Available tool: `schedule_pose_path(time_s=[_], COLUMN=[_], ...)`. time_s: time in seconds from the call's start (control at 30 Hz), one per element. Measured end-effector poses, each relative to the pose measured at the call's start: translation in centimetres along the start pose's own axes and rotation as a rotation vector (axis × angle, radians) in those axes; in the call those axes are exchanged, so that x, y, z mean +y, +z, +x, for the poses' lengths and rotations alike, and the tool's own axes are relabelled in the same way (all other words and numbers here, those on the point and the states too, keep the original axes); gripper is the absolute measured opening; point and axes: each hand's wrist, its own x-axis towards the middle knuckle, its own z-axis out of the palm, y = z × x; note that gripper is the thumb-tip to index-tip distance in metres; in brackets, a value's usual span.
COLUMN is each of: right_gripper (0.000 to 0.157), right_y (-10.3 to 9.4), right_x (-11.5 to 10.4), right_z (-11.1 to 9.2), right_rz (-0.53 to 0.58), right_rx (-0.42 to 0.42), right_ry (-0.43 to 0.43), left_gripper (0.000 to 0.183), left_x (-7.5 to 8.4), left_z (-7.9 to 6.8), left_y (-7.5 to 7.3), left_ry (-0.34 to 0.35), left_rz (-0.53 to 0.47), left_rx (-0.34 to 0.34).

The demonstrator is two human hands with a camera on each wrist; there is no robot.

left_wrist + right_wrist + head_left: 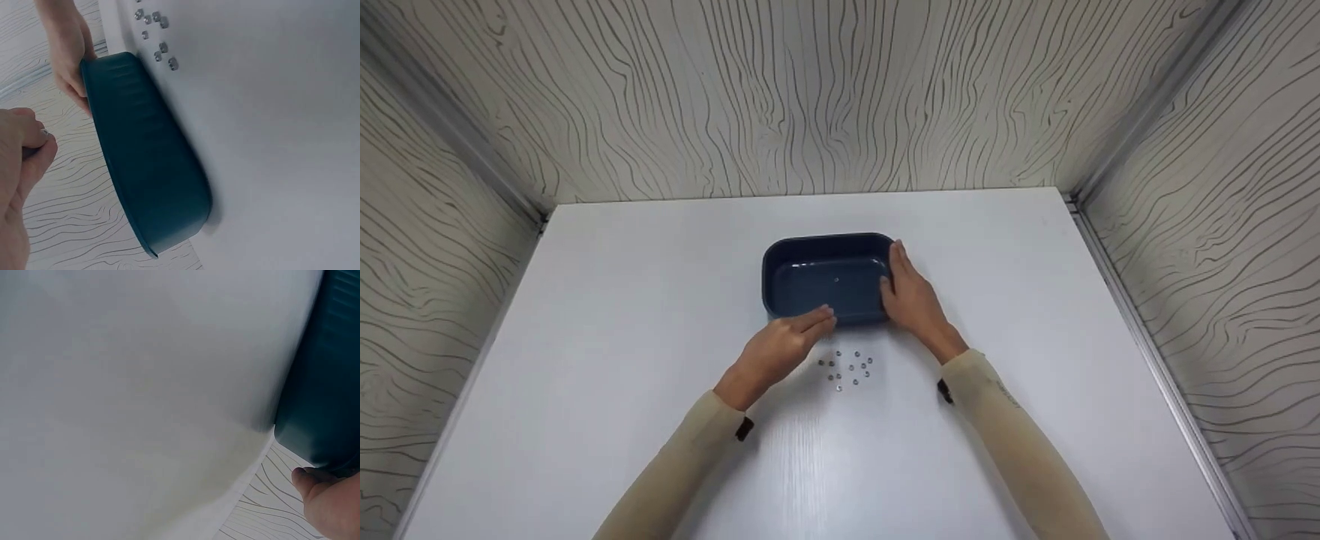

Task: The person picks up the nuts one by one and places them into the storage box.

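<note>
A dark blue rectangular basin (829,289) rests on the white table, with one small shiny nut (836,280) on its floor. My left hand (784,341) is over the basin's near rim and pinches another small silver nut (44,131) between thumb and fingertips. At the basin's right end, my right hand (913,296) grips the rim, its thumb on the inner side. Several loose metal nuts (851,367) lie scattered on the table just in front of the basin. The basin's outer wall (140,152) shows blue-green in the left wrist view.
The white tabletop (645,300) extends around the basin on all sides. Wood-grain patterned panels (810,97) enclose the table at the back and both sides. Metal rails (1155,360) run along its side edges.
</note>
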Motion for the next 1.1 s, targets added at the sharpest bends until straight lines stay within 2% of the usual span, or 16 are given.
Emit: schedule_pose_path(time_s=[0.23,0.4,0.67,0.87,1.1], right_gripper=[0.069,0.069,0.069,0.069,0.069], right_y=[0.0,0.0,0.1,0.2,0.1], right_x=[0.0,-0.1,0.0,0.0,-0.1], right_z=[-0.1,-0.1,0.0,0.1,0.1], right_rz=[0.001,0.002,0.009,0.007,0.007], right_rx=[0.008,0.015,0.013,0.021,0.021], right_ry=[-0.006,-0.009,-0.012,-0.004,-0.001], left_gripper=[0.029,0.025,0.032,0.024,0.019], left_x=[-0.9,-1.4,-1.6,-2.2,-2.8], left_z=[1.1,1.7,2.6,3.7,4.3], left_y=[-0.3,-0.2,0.0,0.5,1.1], left_ry=[-0.076,-0.152,-0.450,-0.647,-0.944], left_rz=[-0.055,-0.127,-0.423,-0.551,-0.667], left_rx=[0.049,0.046,0.071,0.148,0.205])
